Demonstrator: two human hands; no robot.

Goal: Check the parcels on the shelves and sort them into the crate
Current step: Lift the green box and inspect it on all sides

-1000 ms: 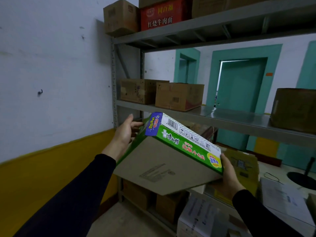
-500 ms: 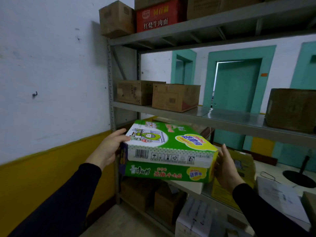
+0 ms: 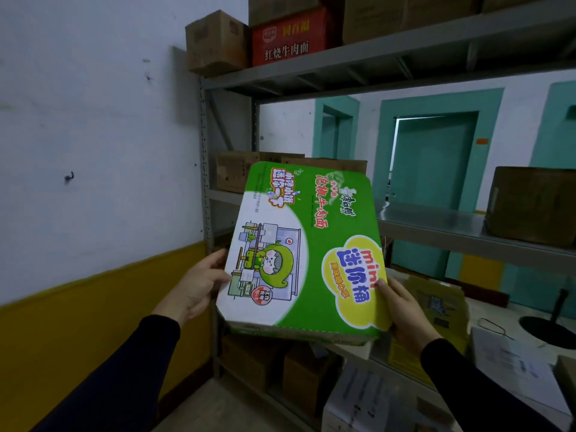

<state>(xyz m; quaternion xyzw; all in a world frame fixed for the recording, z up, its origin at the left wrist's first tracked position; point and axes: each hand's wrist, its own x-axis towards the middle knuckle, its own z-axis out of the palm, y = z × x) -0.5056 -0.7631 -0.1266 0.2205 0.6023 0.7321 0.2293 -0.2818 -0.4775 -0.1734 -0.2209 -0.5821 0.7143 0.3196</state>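
I hold a flat green and white noodle carton point(image 3: 304, 251) up in front of the grey metal shelving point(image 3: 436, 226), its large printed face tilted toward me. My left hand point(image 3: 196, 288) grips the carton's left edge, thumb on the printed face. My right hand point(image 3: 402, 310) grips the lower right corner, thumb on the yellow patch. Both forearms wear dark sleeves. No crate is in view.
Brown cartons point(image 3: 233, 169) sit on the middle shelf, another point(image 3: 533, 204) at the right. A red carton point(image 3: 290, 35) and brown ones stand on the top shelf. More boxes point(image 3: 305, 378) fill the bottom level. A white and yellow wall point(image 3: 93, 182) is close on the left.
I have turned the carton: first its plain brown underside faced me, then its narrow side, and now its large printed face stands upright toward me. Both hands shifted along its edges.
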